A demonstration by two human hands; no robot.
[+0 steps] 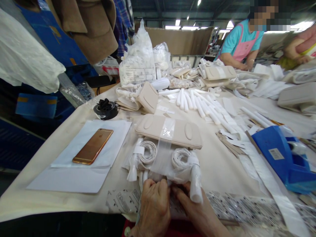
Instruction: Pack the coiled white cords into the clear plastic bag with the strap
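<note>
My left hand point(153, 205) and my right hand point(195, 210) meet at the table's near edge, fingers curled on the near end of a bundle of white coiled straps and rolled pieces point(163, 161). A clear strip point(166, 141) runs from that bundle up over a beige padded panel point(170, 130) lying just beyond it. A white roll point(195, 184) stands by my right thumb. A printed clear plastic bag point(123, 199) lies flat under my hands.
A gold phone point(93, 145) rests on white paper sheets point(74, 171) at left. A black tape roll point(106, 109) sits beyond. A blue tape dispenser point(283, 158) stands at right. Several white rolls point(197, 102) and beige panels fill the far table, where a person point(243, 41) works.
</note>
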